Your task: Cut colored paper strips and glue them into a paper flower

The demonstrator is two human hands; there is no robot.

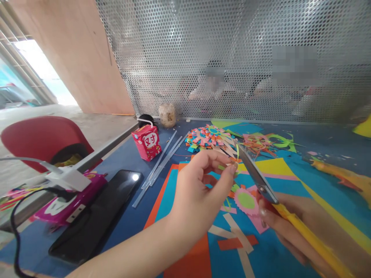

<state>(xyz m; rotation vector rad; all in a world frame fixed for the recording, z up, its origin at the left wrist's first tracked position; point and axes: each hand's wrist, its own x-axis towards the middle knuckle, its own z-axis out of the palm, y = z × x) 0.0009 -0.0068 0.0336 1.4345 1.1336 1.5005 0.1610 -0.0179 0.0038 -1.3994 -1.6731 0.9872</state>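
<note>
My left hand [197, 189] is raised over the coloured sheets, thumb and fingers pinched on a narrow paper strip [238, 151] with green and orange showing. My right hand [307, 220] grips a pair of scissors [262, 188] with yellow handles. The blades point up and away, close beside the left fingertips; whether they touch the strip I cannot tell. Under the hands lies a scalloped pink paper flower [237, 199] with a green centre. Nearer to me, beige strips [238, 233] and an orange strip [232, 243] rest on a blue sheet [278, 251].
Fringed paper flowers [207, 137] are heaped behind my hands, beside paper scraps [257, 143]. To the left are clear sticks [160, 164], a red drink carton [147, 143], a black phone [98, 212] and a purple power strip [71, 200]. A perforated metal screen [185, 50] borders the table.
</note>
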